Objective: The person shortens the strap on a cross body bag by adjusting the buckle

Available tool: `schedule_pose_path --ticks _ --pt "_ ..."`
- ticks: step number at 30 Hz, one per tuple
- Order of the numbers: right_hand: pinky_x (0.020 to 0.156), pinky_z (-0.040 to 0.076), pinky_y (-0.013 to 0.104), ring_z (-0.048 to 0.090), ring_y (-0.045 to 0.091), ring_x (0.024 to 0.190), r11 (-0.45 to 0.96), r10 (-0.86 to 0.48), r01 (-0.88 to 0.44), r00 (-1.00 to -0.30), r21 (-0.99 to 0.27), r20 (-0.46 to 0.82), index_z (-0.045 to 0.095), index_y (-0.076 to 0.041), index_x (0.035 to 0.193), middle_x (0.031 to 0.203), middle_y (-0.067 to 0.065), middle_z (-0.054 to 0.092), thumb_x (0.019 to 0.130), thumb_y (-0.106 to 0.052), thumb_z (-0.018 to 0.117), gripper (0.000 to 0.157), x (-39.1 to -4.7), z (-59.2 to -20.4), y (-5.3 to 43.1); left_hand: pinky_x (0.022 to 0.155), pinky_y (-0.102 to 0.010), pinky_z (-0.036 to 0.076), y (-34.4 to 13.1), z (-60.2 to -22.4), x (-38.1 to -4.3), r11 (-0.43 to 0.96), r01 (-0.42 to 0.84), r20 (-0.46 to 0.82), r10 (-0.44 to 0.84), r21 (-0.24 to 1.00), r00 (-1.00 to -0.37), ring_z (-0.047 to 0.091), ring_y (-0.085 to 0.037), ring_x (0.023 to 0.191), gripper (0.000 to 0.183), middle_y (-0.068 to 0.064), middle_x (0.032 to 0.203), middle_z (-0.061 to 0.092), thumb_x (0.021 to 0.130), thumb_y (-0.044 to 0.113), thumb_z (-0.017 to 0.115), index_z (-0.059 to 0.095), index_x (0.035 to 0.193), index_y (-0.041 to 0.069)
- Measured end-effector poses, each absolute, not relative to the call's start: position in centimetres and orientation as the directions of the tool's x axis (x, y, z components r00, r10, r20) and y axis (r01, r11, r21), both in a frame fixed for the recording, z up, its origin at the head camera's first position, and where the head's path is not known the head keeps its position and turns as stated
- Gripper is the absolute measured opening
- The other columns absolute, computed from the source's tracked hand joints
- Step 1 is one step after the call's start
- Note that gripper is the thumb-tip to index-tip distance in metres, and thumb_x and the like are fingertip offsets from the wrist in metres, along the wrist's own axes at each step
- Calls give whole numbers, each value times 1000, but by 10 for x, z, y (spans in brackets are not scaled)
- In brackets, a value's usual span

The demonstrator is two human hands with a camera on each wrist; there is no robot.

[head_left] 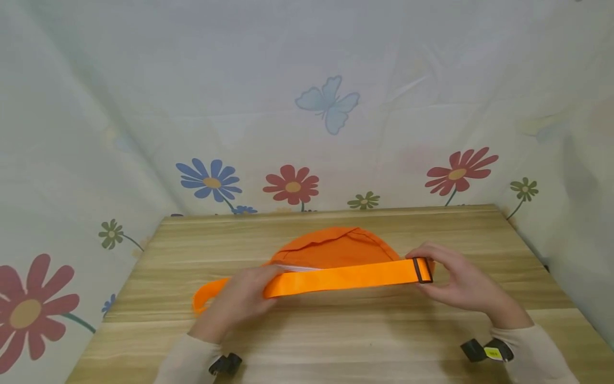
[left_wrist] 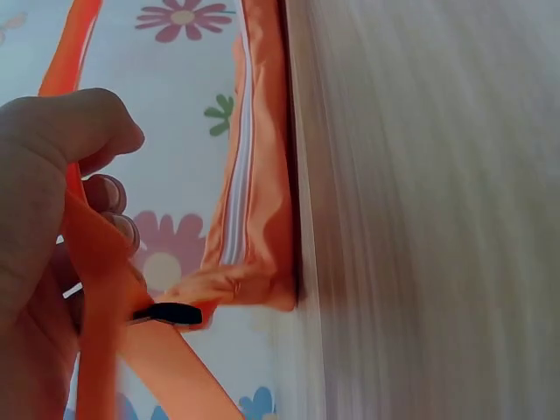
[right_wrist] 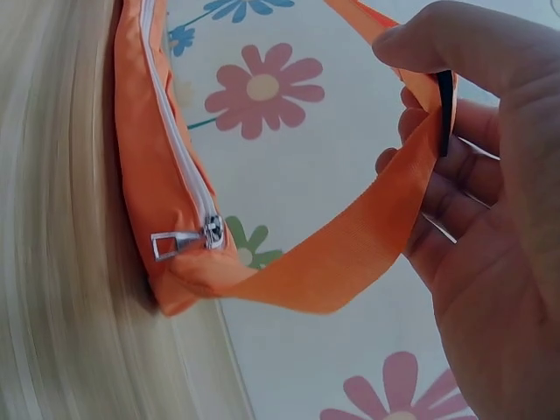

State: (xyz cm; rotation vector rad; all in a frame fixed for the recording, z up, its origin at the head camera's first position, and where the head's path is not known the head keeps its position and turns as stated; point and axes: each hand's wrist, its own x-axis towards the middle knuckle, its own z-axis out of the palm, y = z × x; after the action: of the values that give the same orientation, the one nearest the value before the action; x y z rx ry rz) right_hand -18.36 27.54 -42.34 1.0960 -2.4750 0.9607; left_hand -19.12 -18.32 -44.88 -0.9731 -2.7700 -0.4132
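An orange waist bag (head_left: 336,249) lies on the wooden table, its white zipper (left_wrist: 238,192) running along the near side. In front of it my two hands hold its orange strap (head_left: 345,277) stretched out level. My left hand (head_left: 247,293) grips the strap's left part between thumb and curled fingers, and a loop of strap (head_left: 206,294) hangs past that hand. With thumb and fingers my right hand (head_left: 455,277) pinches the other end at a black slider buckle (head_left: 423,270). The metal zipper pull (right_wrist: 184,241) shows at the bag's corner in the right wrist view.
The wooden table (head_left: 201,240) reaches back to a pale cloth backdrop (head_left: 240,96) printed with flowers and a butterfly. That cloth also rises at both sides. A black strap device (head_left: 225,364) sits on the left wrist and another (head_left: 486,351) on the right.
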Motion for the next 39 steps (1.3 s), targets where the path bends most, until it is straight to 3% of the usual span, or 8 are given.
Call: schedule_pose_path --ticks 8,17,23,28,35,39 --pt "91 50 11 60 5 95 499 -533 -736 -677 -458 507 69 -18 129 113 -6 72 71 9 93 68 -183 -425 288 91 -42 65 -206 -450 -188 777 618 254 578 121 -776 76 -21 97 52 -4 119 80 82 19 93 72 129 11" --pt "93 48 9 59 4 98 496 -507 -740 -672 -455 539 69 -14 127 114 -4 71 68 15 90 69 -184 -428 300 81 -36 65 -230 -455 -186 770 628 309 575 107 -757 75 -15 86 42 -2 107 82 79 17 89 74 118 10" --pt "95 46 5 60 2 98 589 -470 -681 -727 -435 501 70 -17 125 114 -5 71 69 10 93 66 -184 -429 310 79 -33 64 -243 -456 -185 782 605 315 542 150 -779 71 -10 84 39 1 105 81 79 15 91 75 114 12" --pt "91 47 5 60 2 95 626 -485 -674 -730 -392 482 70 -19 124 113 -9 71 69 5 96 66 -184 -430 318 80 -34 64 -253 -458 -186 748 636 356 551 192 -755 70 -9 85 41 2 104 80 74 9 94 76 111 12" --pt "90 48 5 60 2 95 612 -500 -694 -711 -380 494 71 -16 129 114 -7 72 67 5 98 70 -183 -429 321 78 -29 62 -254 -460 -185 717 634 373 526 290 -764 65 -2 84 45 8 103 78 76 16 98 74 113 17" --pt "96 48 3 60 1 101 542 -475 -697 -715 -469 513 71 -11 133 118 -5 69 68 12 94 73 -180 -427 317 74 -23 58 -248 -462 -188 662 652 394 524 369 -755 59 1 81 45 11 100 75 76 17 98 70 112 21"
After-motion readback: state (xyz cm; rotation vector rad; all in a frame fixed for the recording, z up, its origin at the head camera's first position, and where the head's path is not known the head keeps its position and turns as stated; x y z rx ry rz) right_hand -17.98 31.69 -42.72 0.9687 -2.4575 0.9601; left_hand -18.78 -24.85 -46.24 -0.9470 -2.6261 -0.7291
